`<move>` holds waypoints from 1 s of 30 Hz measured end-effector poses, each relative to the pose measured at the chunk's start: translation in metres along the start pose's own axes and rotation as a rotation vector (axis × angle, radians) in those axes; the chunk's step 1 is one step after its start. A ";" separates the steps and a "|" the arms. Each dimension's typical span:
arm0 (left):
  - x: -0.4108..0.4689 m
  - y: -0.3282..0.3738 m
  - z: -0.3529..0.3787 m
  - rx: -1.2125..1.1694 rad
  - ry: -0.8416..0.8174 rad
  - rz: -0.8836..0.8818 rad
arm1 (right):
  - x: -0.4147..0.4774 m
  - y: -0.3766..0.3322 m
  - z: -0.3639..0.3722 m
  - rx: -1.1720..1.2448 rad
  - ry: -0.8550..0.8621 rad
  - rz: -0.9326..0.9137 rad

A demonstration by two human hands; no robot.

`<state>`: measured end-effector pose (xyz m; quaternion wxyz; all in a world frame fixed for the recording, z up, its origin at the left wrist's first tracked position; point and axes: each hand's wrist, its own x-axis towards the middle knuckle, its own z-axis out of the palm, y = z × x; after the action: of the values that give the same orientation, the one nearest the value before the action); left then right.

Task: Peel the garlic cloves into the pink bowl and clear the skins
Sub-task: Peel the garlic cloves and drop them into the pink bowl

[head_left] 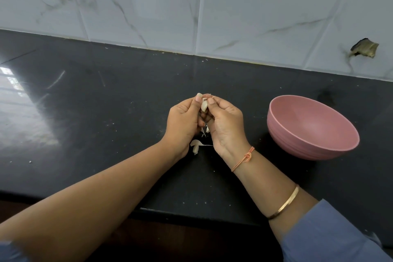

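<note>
At frame centre, both hands' fingers (198,98) pinched 1 garlic clove (204,106), apparently mid-peel; next, drop it into the pink bowl (282,134) at right.

Home kitchen. Glossy black stone worktop (106,112) under hands, white marble-look wall tiles (148,2) beyond hands, chipped hole in tile (364,48) far right. Pink bowl (312,127) right of hands, garlic skins (196,145) on worktop below hands.

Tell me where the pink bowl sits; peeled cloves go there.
Head view: the pink bowl stands on the black counter, right of the right hand.
</note>
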<state>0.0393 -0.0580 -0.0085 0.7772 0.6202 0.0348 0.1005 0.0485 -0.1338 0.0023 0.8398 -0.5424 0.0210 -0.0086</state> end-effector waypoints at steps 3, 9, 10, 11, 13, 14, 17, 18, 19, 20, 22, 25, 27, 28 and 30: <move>0.001 0.003 -0.001 -0.028 -0.010 -0.021 | 0.004 -0.004 -0.003 -0.070 -0.047 -0.025; 0.002 0.008 -0.003 0.105 0.012 0.070 | 0.006 -0.010 -0.009 -0.086 -0.129 -0.027; 0.002 0.007 -0.004 0.143 0.028 0.094 | 0.006 -0.010 -0.010 -0.074 -0.130 -0.016; 0.002 0.007 -0.004 0.170 0.045 0.114 | 0.005 -0.011 -0.011 -0.069 -0.129 -0.010; 0.002 0.007 -0.007 0.192 0.080 0.125 | 0.004 -0.012 -0.013 -0.067 -0.123 -0.006; 0.003 0.007 -0.008 0.197 0.089 0.118 | 0.004 -0.013 -0.014 -0.064 -0.117 -0.005; 0.003 0.009 -0.008 0.142 0.085 0.079 | 0.004 -0.016 -0.016 -0.064 -0.085 -0.009; 0.003 0.009 -0.008 0.103 0.087 0.070 | 0.004 -0.017 -0.016 -0.059 -0.072 -0.011; 0.003 0.010 -0.008 0.075 0.095 0.065 | 0.004 -0.018 -0.017 -0.048 -0.058 -0.011; 0.003 0.010 -0.009 0.064 0.106 0.065 | 0.004 -0.019 -0.017 -0.034 -0.043 -0.010; 0.005 0.008 -0.010 0.085 0.123 0.075 | 0.004 -0.021 -0.018 -0.010 -0.020 -0.002; 0.007 0.005 -0.012 0.124 0.124 0.123 | 0.005 -0.023 -0.019 -0.010 -0.016 -0.002; 0.008 0.004 -0.014 0.144 0.134 0.158 | 0.005 -0.023 -0.019 0.004 -0.022 -0.008; 0.009 0.004 -0.015 0.152 0.141 0.168 | 0.005 -0.024 -0.019 0.015 -0.030 -0.010; 0.009 0.003 -0.016 0.186 0.134 0.184 | 0.004 -0.024 -0.020 0.031 -0.049 -0.001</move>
<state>0.0444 -0.0402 -0.0083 0.6999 0.6820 0.0387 0.2087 0.0522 -0.1619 0.0162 0.8484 -0.5293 0.0001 0.0040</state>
